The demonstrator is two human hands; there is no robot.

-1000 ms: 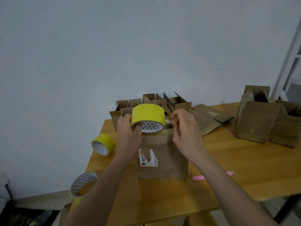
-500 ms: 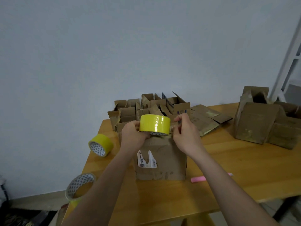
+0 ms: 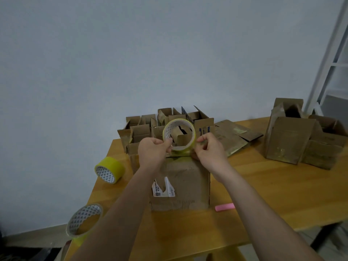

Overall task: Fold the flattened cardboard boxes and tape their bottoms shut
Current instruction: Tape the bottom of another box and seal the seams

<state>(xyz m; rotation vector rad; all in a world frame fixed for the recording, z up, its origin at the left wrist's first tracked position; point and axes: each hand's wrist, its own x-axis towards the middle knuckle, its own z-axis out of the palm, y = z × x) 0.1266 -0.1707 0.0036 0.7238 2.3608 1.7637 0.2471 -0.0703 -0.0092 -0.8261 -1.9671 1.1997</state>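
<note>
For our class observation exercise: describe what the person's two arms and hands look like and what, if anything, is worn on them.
Both forearms are bare up to the frame edge: no sleeves, gloves, watch or bracelets show. The left hand and right hand show no rings on their fingers, as far as can be seen. No markings are visible.

plain pale grey wall (image 3: 131, 63) behind a wooden table (image 3: 282, 194); white metal frame (image 3: 327, 53) at right

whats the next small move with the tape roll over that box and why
Probably draw the tape roll toward the body along the top of the box. The left hand grips the roll upright over the far top edge, and the right hand pinches at its right side, likely the free end.
</note>
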